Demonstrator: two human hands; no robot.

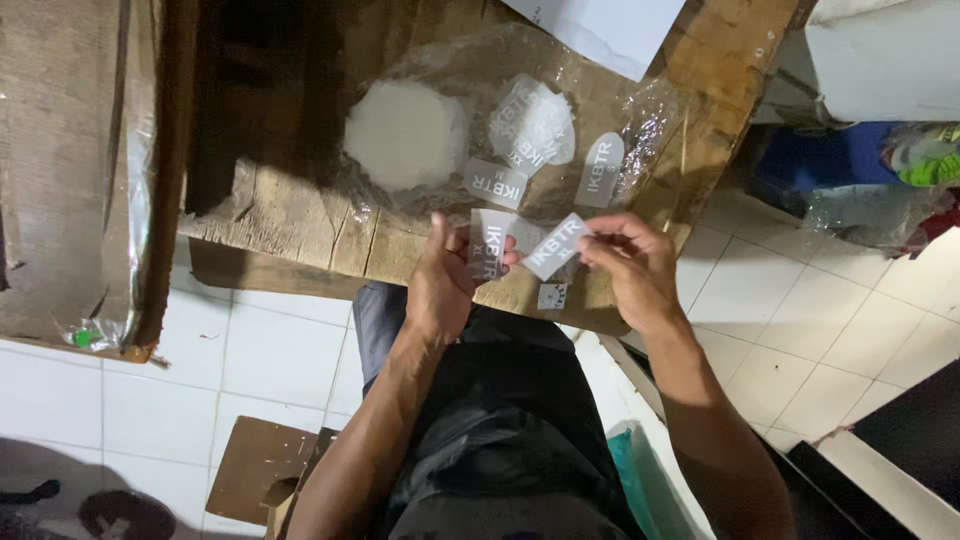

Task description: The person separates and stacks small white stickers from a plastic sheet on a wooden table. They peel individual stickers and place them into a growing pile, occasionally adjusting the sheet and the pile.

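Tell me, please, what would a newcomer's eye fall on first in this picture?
Most likely the two hands at the centre: the left hand and the right hand each pinch a small translucent printed label over the near edge of a rough wooden table. Just beyond them, on crinkled clear plastic sheeting, lie a round white stack and more loose labels.

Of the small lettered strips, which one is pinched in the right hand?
The slanted grey strip, pinched at its upper end by the right hand. The left hand holds an upright one; the others lie flat on the clear plastic sheet.
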